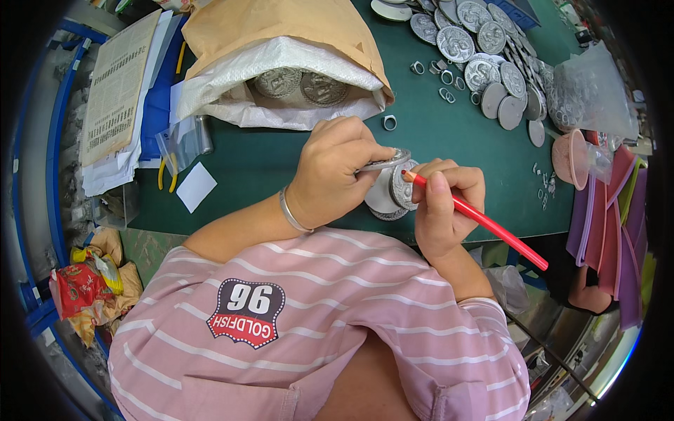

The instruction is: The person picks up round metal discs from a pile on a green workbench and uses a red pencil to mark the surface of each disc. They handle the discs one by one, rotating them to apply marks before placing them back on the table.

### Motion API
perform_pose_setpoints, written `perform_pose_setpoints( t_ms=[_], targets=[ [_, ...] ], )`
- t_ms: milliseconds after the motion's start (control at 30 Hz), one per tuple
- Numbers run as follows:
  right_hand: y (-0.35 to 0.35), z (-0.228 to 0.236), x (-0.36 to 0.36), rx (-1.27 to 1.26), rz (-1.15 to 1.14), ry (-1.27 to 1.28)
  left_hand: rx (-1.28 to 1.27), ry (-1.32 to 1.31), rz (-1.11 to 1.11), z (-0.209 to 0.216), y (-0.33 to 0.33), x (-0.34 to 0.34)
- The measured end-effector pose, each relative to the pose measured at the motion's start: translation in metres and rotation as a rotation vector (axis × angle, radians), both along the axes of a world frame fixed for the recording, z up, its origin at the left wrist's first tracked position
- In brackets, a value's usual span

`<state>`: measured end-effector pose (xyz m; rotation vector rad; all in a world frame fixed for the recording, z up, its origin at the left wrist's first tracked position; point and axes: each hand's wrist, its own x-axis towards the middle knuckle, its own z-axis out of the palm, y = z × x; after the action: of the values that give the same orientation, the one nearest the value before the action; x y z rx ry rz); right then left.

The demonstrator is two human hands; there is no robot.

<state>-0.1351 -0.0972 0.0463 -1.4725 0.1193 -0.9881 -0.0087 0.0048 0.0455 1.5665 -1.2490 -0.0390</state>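
My left hand (333, 161) pinches a round silver-grey metal medallion (386, 161) by its edge, tilted so that mostly its rim shows. In my right hand (448, 203) is a thick red pencil (500, 236), its tip pointing left, close to the held medallion. A second embossed medallion (401, 188) stands tilted against my right fingertips; whether they grip it cannot be told. Below it, more medallions lie on the green table, with a plain grey disc face (380, 194) showing between my hands.
Ahead, a paper-and-white-woven sack (281, 21) gapes, with medallions (324, 90) inside. At the far right lies a heap of medallions (491, 38), with loose rings (447, 77) beside it. Papers (116, 91), yellow-handled pliers (173, 174) and a pink bowl (570, 160) flank the work area.
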Motion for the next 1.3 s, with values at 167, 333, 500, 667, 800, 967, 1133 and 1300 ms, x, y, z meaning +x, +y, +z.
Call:
perform_pose_setpoints(
  t_ms=[167,333,500,667,800,967,1133,1300],
  targets=[
    [0.004,0.0,0.006,-0.026,0.009,0.005,-0.015,-0.042,-0.005,-0.002,-0.002,0.0],
    [0.001,0.003,0.008,-0.09,0.022,0.065,-0.023,-0.056,-0.008,-0.003,-0.002,-0.001],
    [-0.004,-0.004,0.005,-0.118,0.101,0.047,-0.008,0.01,-0.012,-0.001,-0.003,-0.001],
    [-0.018,0.015,0.02,-0.602,0.031,0.11,0.049,0.092,0.04,0.002,-0.004,-0.001],
    [-0.027,0.002,0.021,-0.61,0.062,0.163,0.12,0.14,0.016,0.002,-0.004,-0.002],
    [-0.027,-0.003,0.012,0.153,0.124,0.032,0.117,0.344,-0.045,0.002,-0.01,0.006],
    [-0.032,-0.001,0.011,0.254,0.176,-0.091,0.044,0.551,-0.119,-0.008,-0.003,0.007],
    [-0.035,-0.006,0.007,0.298,0.192,-0.082,-0.086,0.244,-0.028,0.003,-0.002,0.008]
  ],
)
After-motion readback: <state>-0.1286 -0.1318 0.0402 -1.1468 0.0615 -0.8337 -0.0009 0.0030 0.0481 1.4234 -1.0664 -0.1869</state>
